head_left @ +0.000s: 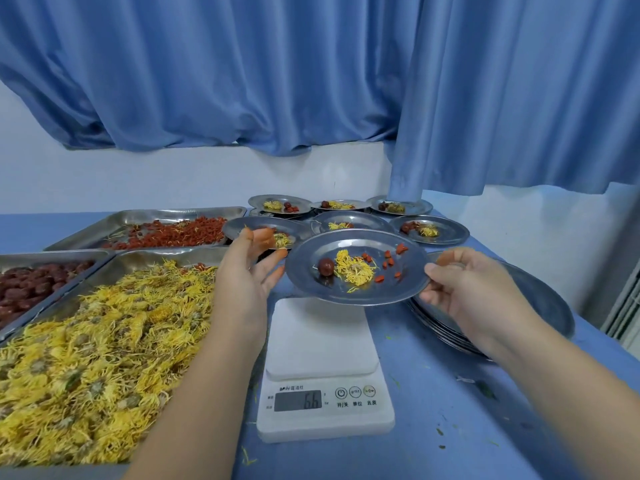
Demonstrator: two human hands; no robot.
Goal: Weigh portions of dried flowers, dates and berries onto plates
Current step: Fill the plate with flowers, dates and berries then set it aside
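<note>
A steel plate [388,292] hangs just above the white scale [323,365], whose display reads 6.6. On the plate lie a yellow dried flower [353,271], one dark date [326,267] and several red berries [389,263]. My right hand [464,289] pinches the plate's right rim. My left hand [247,268] is at the plate's left rim with fingers spread, holding nothing. Left of the scale stand trays of dried flowers [100,348], dates [24,289] and berries [173,233].
Several filled plates [429,232] stand behind the scale near the wall. A stack of empty plates [540,313] lies under my right wrist. Blue curtains hang behind. The table has a blue cover [450,410] with scattered crumbs.
</note>
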